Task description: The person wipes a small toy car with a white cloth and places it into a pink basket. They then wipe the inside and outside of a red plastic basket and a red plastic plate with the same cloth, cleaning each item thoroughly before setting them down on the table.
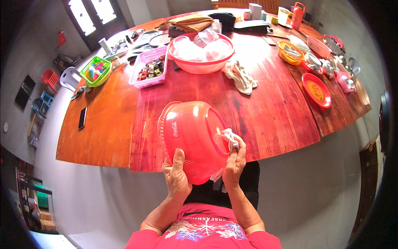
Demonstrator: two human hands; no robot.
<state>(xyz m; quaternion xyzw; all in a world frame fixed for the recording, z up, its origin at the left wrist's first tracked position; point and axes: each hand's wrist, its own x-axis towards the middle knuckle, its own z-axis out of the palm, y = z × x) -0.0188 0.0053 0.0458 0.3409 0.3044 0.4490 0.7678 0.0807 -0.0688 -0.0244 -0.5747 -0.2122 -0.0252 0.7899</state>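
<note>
A red plastic basin (190, 141) is tipped on its side above the table's near edge, its base turned to the right. My left hand (177, 176) grips it low on the left, thumb on the outer wall and fingers out of sight. At the base, my right hand (234, 164) pinches a white cloth (229, 136) against the plastic. Part of the cloth also shows below, between that hand and the basin. The inside of the basin is hidden from view.
On the wooden table (273, 120) stand a large red basin (201, 66) of clear plastic items, a pink basket (139, 79) of small bottles and a green basket (97, 81). A crumpled cloth (241, 79), a phone (82, 118) and a red plate (309, 85) lie around.
</note>
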